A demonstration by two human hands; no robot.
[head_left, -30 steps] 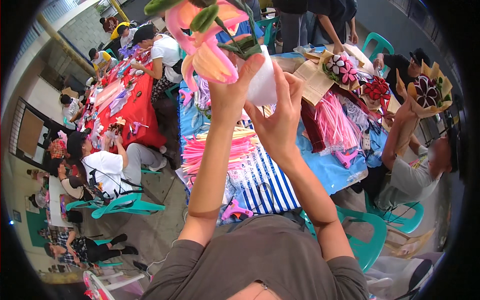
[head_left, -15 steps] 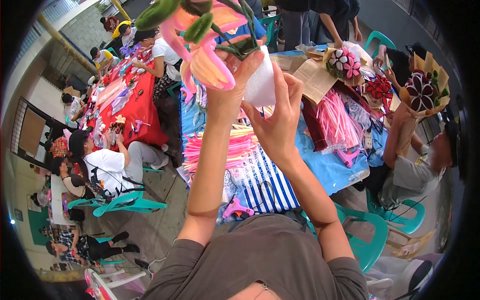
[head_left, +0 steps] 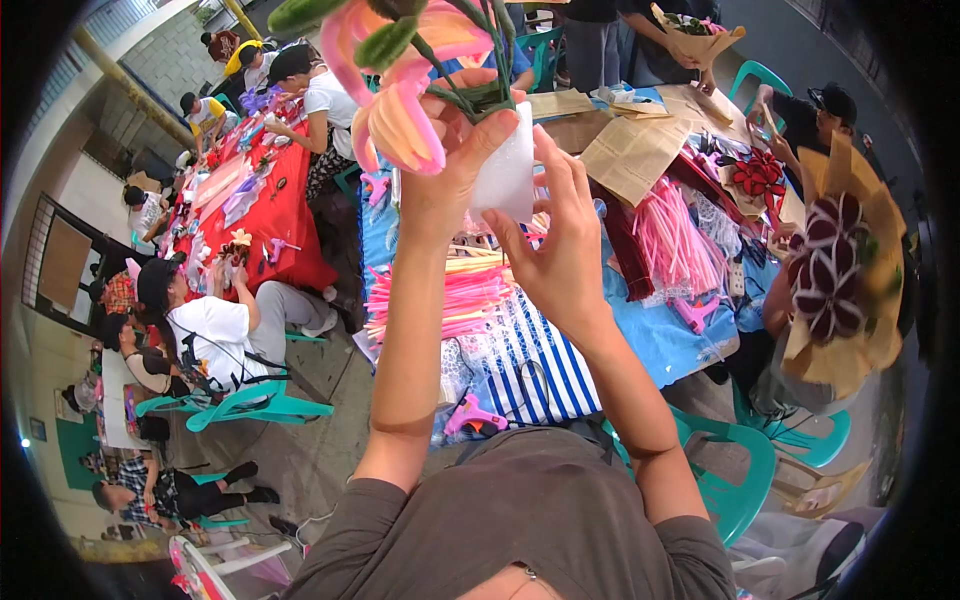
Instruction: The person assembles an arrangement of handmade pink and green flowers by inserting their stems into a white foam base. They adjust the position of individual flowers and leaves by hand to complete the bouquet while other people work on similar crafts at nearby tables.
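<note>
My left hand (head_left: 460,140) is raised at the top centre, closed around the upper part of a small white pot (head_left: 503,172). Out of the pot rise fuzzy pipe-cleaner flowers (head_left: 400,125) in pink and peach, with green stems and leaves; the upper edge of the picture cuts them off. My right hand (head_left: 560,235) curves around the pot's right side with its fingers apart. Its thumb tip overlaps the pot's lower edge, and whether it presses on the pot I cannot tell. Beneath my hands, bundles of pink and yellow pipe cleaners (head_left: 435,305) lie on the table.
The blue-covered table (head_left: 640,340) also bears pink pipe cleaners (head_left: 675,235), brown printed paper (head_left: 635,150) and pink glue guns (head_left: 475,415). At right, a person holds a paper-wrapped bouquet (head_left: 835,270). Green chairs (head_left: 735,475) stand close by. People sit around a red table (head_left: 290,230) at left.
The pot and flowers have shifted slightly left and tilted in my hands. The bouquet at right has come nearer and lower. At the back, a person has lifted another bouquet off the table.
</note>
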